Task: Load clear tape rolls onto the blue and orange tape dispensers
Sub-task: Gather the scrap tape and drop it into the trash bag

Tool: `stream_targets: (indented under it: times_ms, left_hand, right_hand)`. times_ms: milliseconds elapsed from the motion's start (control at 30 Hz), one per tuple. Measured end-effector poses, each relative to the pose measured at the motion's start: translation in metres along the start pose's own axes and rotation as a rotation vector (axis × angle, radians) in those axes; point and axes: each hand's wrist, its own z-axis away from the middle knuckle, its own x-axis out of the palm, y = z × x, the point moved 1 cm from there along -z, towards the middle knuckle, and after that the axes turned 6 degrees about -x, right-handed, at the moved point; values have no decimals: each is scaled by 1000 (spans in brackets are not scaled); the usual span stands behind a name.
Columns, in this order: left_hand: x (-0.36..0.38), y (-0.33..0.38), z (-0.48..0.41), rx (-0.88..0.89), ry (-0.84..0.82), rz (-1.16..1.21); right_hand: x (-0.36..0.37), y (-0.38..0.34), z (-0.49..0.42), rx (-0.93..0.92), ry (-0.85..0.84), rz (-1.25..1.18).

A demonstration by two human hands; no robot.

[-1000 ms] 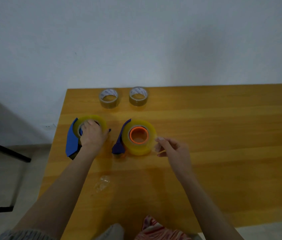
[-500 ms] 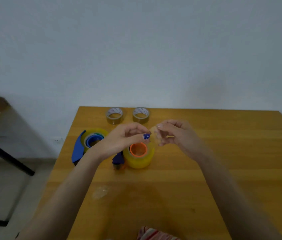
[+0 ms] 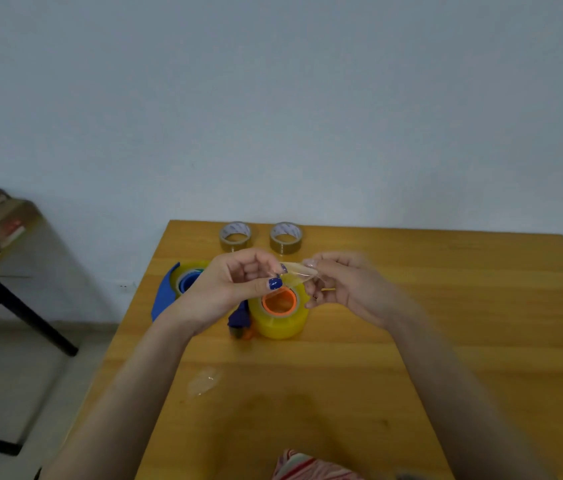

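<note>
My left hand (image 3: 231, 289) and right hand (image 3: 346, 289) each pinch a clear tape strip (image 3: 299, 273) in their grip. Under the grip sits the orange dispenser (image 3: 280, 301) with its tape roll (image 3: 282, 325). The blue dispenser (image 3: 162, 299) lies further left on the tabletop (image 3: 446, 341).

Dim, even indoor light; soft shadow on the near table (image 3: 481, 341); right hand (image 3: 349, 289) motion-blurred; edges soft.
</note>
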Motion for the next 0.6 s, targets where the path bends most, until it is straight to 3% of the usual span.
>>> stream_targets:
  times_ms: [167,300,433,600]
  left_hand:
    - [4,0,3,-49,42,1]
    - [7,0,7,-83,151,-89]
    - [15,1,10,-50,261,-150]
    - [20,1,13,30,299,-160]
  right_hand:
    - [-2,3,3,-2,136,22]
    - [-2,-1,8,65,235,-120]
    - [6,-1,12,110,263,-308]
    - [17,3,12,79,376,-355]
